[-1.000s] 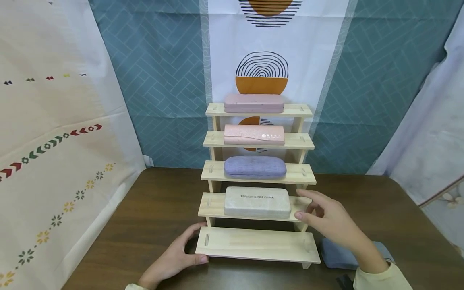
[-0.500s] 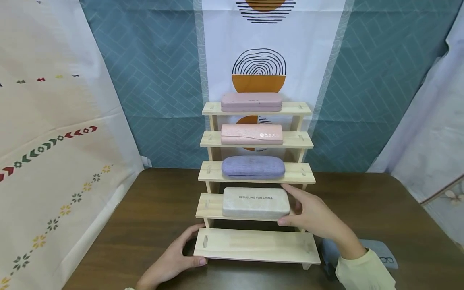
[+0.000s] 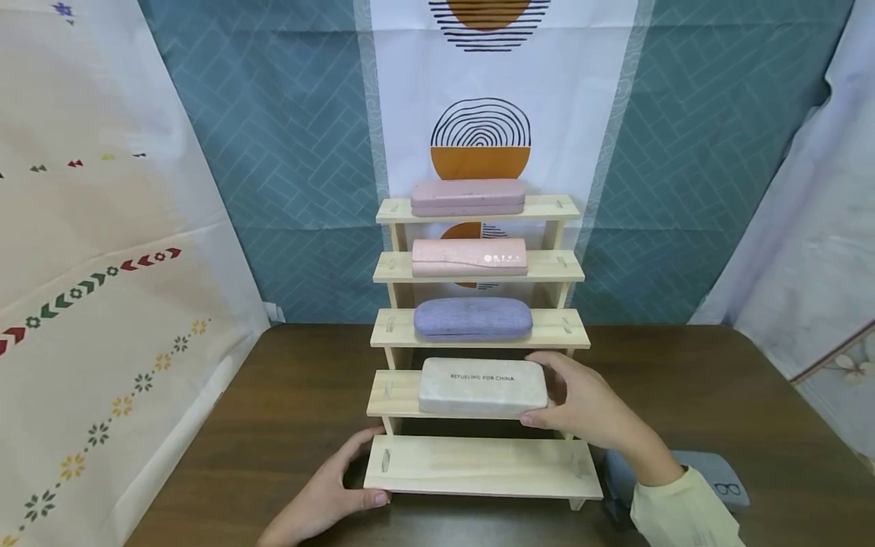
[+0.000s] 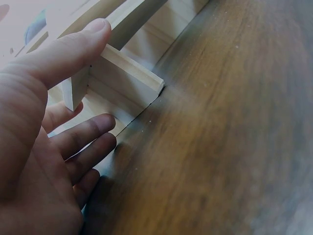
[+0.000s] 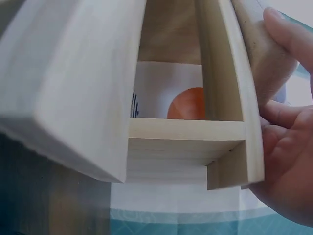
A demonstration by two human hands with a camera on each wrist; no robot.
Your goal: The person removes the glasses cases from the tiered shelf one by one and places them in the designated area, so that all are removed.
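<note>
A light wooden tiered rack point(image 3: 481, 465) stands on the table, its lowest step bare. My left hand point(image 3: 321, 497) grips the left end of that step, thumb at the front corner and index finger behind; in the left wrist view its thumb point(image 4: 73, 51) lies along the board. On the second step from the bottom sits a pale grey glasses case point(image 3: 483, 387) lettered "REFUELING FOR CHINA". My right hand point(image 3: 598, 406) holds the case's right end, thumb in front and fingers behind. The right wrist view shows the thumb point(image 5: 291, 36) against the case point(image 5: 269, 58).
Higher steps carry a purple-blue case point(image 3: 473, 319), a pink case point(image 3: 469, 258) and a mauve case point(image 3: 468, 197). Right of the rack, a blue-grey glasses pouch point(image 3: 714, 475) lies on the brown table point(image 3: 273, 395), partly behind my right forearm. A patterned cloth point(image 3: 287, 152) hangs behind.
My right hand was apart from the grey case at its right side; it has moved left and now grips that end. The left hand keeps its place on the lowest step.
</note>
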